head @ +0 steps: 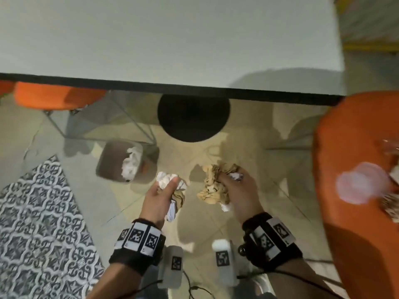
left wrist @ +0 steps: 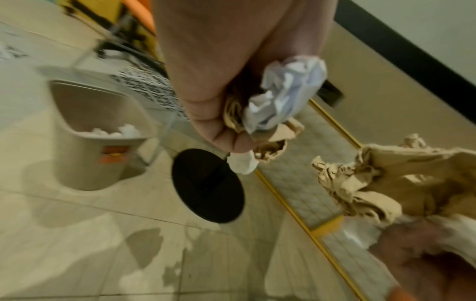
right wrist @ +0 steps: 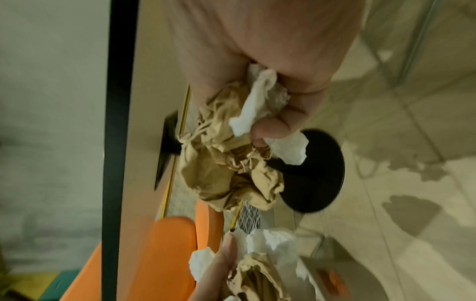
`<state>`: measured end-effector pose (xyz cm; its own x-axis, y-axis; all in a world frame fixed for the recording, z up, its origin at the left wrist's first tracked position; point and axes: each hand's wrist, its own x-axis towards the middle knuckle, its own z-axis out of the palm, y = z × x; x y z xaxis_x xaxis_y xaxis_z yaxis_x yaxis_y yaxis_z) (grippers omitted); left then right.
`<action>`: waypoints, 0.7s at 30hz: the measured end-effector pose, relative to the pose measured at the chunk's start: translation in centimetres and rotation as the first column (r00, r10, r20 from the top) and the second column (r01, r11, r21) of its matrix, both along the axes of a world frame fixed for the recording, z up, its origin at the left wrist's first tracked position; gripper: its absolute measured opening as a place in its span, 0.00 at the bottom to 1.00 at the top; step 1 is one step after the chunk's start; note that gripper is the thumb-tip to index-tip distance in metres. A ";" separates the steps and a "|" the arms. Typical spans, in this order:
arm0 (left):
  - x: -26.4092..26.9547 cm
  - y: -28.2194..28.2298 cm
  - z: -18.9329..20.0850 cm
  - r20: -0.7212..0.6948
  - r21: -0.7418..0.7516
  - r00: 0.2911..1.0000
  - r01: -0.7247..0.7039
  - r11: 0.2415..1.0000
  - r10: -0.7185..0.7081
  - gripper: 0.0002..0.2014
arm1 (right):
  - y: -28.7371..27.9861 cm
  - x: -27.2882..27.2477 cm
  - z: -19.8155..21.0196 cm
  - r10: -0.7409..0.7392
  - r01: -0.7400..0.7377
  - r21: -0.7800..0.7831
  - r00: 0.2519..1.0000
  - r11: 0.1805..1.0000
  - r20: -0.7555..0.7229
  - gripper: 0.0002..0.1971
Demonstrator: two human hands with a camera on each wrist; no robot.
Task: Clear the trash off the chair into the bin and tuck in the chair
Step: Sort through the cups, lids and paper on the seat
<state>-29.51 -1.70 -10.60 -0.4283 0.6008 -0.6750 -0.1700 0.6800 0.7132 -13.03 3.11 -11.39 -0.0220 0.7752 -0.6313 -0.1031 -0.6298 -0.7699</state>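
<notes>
One white counter with a black edge spans the top of the head view, ahead of both hands. Two orange chairs show: one chair to the right of the right hand, with blurred trash lying on its seat, and a second chair tucked under the counter, far left of the left hand. One patterned rug lies on the floor left of the left hand. One round black base sits on the floor beyond the fingers. One grey bin stands on the floor just ahead and left of the left hand, white paper already in it. Two wads are carried, apart from each other. The right hand has its fingers curled tight round a brown and white paper wad, which bulges out past them. The left hand clutches a smaller white and brown wad, thumb pressed against it.
</notes>
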 end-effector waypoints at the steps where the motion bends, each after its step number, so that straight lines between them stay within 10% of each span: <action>1: -3.2 -0.4 -0.6 0.014 -0.025 0.999 -0.044 0.999 0.044 0.15 | 0.4 -3.5 -0.6 0.041 -0.041 -0.033 0.999 0.999 0.004 0.08; 5: -15.9 -0.6 -4.8 0.015 -0.114 0.972 -0.232 0.966 0.236 0.42 | 2.1 -18.0 -3.5 0.174 -0.169 -0.126 0.984 0.978 0.032 0.10; 12: -31.4 3.3 -11.9 0.002 -0.283 0.975 -0.212 0.935 0.222 0.34 | 5.9 -36.0 -10.9 0.310 -0.259 -0.329 0.944 0.908 0.112 0.06; 18: -37.8 6.9 -17.3 0.004 -0.386 0.998 -0.051 0.921 0.057 0.23 | 8.5 -42.9 -16.5 0.393 -0.279 -0.406 0.891 0.870 0.229 0.27; 21: -38.7 8.5 -18.8 0.091 -0.411 0.994 -0.025 0.911 0.068 0.34 | 9.0 -44.1 -18.1 0.370 -0.242 -0.426 0.895 0.872 0.247 0.37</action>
